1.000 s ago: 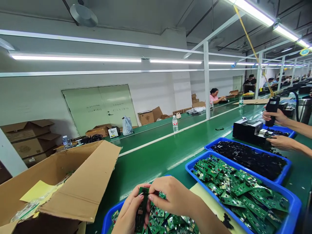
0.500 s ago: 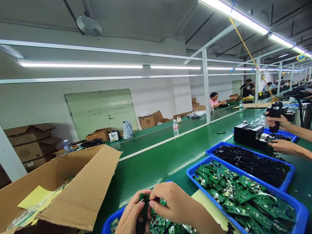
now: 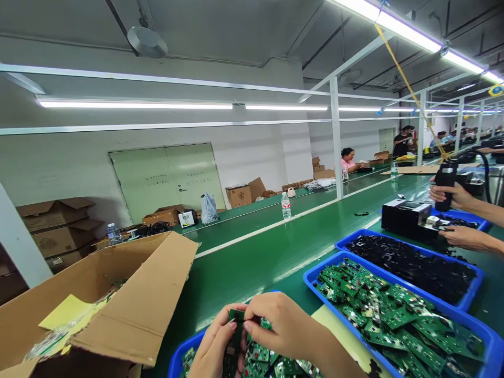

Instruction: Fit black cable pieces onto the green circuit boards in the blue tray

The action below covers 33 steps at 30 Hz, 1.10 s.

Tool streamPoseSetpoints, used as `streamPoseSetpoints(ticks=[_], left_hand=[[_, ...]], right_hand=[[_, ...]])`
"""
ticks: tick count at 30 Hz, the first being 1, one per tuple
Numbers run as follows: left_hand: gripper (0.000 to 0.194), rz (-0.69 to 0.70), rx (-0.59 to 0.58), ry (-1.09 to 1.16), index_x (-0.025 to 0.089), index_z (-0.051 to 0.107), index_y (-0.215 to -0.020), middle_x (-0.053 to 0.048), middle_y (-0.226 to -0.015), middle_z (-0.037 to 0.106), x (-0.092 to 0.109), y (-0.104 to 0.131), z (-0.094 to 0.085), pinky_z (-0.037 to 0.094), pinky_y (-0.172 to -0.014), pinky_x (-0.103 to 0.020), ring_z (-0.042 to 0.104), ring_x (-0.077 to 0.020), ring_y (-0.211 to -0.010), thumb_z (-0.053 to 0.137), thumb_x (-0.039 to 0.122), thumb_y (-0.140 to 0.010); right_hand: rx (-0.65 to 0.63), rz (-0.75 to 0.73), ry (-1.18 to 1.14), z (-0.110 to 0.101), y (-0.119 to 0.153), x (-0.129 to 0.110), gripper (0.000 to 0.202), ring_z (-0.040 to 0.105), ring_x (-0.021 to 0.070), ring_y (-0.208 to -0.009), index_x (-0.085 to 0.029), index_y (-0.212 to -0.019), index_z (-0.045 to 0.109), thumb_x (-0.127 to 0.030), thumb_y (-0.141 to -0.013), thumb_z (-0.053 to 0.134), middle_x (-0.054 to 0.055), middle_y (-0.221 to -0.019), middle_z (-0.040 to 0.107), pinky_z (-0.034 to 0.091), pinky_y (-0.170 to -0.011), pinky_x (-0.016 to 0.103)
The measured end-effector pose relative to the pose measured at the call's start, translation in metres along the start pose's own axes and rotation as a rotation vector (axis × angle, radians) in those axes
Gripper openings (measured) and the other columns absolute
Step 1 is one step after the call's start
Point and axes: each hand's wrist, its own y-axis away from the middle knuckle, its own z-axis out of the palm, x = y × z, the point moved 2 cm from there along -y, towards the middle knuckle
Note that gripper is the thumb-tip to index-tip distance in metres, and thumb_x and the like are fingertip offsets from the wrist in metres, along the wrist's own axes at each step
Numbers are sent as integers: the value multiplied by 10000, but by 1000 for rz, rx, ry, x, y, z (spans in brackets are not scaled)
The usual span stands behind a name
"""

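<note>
- Across my feed runs the green counter [image 3: 244,262], slanting up toward the right.
- On my left a cardboard box [image 3: 134,310] gapes, one wide flap leaning toward the hands.
- To my right sits a blue tray [image 3: 493,344] heaped with green boards [image 3: 394,315]; just behind it I see another blue tray [image 3: 477,286] of small black pieces [image 3: 409,270].
- Below the hands I have a nearer tray [image 3: 176,359], also full of green boards and partly hidden by them.
- The right hand [image 3: 275,325] is curled, thumb and forefinger drawn together at the held board's far end; I can't tell whether they grip it or only touch.
- The left hand [image 3: 214,344] grasps that board along its left side, thumb on top.
- The circuit board [image 3: 233,346] is above the nearer tray, its long axis running away from the wearer; the green far end points forward, leaning slightly right, and the darker near end points back.
</note>
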Motion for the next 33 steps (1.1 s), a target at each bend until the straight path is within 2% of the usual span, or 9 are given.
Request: streamPoseSetpoints(ticks=[3, 9, 16, 26, 33], left_hand=[[367, -7, 17, 3, 176, 593, -1024, 46, -539, 511, 1, 3, 3, 340, -439, -188, 478, -104, -437, 590, 406, -738], [377, -19, -44, 27, 160, 564, -1037, 49, -566, 514, -4, 5, 6, 331, -424, -184, 452, -84, -421, 518, 369, -727], [312, 24, -78, 95, 152, 589, -1029, 48, -593, 505, -7, 9, 9, 326, -391, -169, 451, -73, -418, 481, 297, -775], [326, 41, -126, 122, 138, 587, -1043, 36, -650, 522, -2, 9, 12, 318, -346, -167, 450, -65, -405, 479, 261, -761], [344, 45, -128, 62, 121, 584, -1048, 58, -460, 469, 0, 8, 13, 326, -369, -161, 403, -84, -391, 444, 276, -775]], right_hand=[[-3, 2, -24, 0, 3, -1, 154, 520, 131, -625, -188, -697, 515, -187, -847, 479, 0, -668, 569, 355, -594, 225], [-65, 23, -89, 1, 8, -3, 215, 551, 151, -652, -191, -744, 510, -229, -924, 399, 18, -697, 595, 390, -621, 248], [-60, -9, -54, 0, 16, -3, 269, 519, 149, -619, -199, -753, 506, -252, -963, 347, 11, -673, 570, 386, -595, 259], [-63, -45, 10, -7, 17, -6, 267, 527, 150, -641, -191, -784, 513, -227, -974, 330, 11, -701, 580, 385, -614, 258], [-4, -115, 95, -10, 15, -8, 230, 505, 128, -602, -184, -750, 502, -188, -945, 380, -4, -665, 554, 369, -585, 236]])
